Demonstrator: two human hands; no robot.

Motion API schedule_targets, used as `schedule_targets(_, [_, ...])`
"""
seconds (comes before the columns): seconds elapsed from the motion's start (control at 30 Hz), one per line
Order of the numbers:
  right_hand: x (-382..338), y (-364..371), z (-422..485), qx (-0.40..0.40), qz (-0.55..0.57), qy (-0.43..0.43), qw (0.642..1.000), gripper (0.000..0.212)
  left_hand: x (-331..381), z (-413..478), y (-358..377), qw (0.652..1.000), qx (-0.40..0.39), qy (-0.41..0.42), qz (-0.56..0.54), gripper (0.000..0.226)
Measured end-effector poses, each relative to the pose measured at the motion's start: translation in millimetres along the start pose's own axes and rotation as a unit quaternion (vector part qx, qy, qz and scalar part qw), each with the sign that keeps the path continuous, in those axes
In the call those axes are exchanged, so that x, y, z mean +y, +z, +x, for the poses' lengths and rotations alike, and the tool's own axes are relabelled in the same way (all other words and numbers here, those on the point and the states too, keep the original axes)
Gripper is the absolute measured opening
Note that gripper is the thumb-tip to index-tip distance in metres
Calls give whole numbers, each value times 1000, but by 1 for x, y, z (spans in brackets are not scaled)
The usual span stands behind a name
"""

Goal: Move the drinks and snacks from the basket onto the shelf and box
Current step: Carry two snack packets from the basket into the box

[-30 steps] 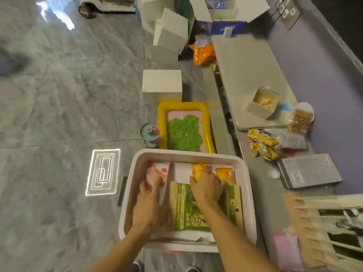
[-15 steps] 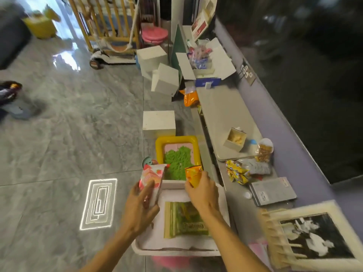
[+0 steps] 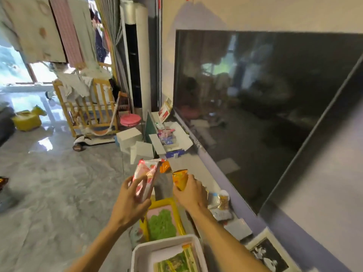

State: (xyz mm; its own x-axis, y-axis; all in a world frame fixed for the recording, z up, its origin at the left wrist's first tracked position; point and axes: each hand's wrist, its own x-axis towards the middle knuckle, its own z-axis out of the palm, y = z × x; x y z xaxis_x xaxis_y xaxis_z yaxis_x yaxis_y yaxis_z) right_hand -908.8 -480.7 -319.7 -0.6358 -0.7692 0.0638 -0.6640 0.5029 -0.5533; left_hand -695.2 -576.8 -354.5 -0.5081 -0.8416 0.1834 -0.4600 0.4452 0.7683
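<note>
Pink snack packet (image 3: 146, 177) up in the air, clear of the basket, gripped in the left hand (image 3: 129, 203): fingers and thumb curl round its lower half, so the top half stands free. Its long axis runs nearly upright, leaning a touch to the right, crimped top end aimed toward the open box (image 3: 183, 137) at the far end of the shelf (image 3: 196, 169). The right hand (image 3: 191, 195) is alongside, wrapped round an orange packet (image 3: 180, 178), only the top end poking up out of the fingers, roughly upright too. One item per hand, I reckon, to carry two in a single trip, each held low so it can go down cleanly. The white basket (image 3: 163, 240) sits low in front of the person, a green packet (image 3: 176, 262) lying flat inside. Just beyond it, a yellow tray (image 3: 164, 202) on the floor beside the shelf.
</note>
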Motion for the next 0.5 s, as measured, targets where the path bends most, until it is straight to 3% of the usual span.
schedule_targets(0.23, [-31, -102, -35, 101, 5, 32, 994, 55, 84, 32, -41, 993, -52, 109, -8, 80])
schedule_targets(0.5, [-2, -186, -128, 231, -11, 135, 963, 52, 192, 14, -11, 958, -131, 250, -43, 79])
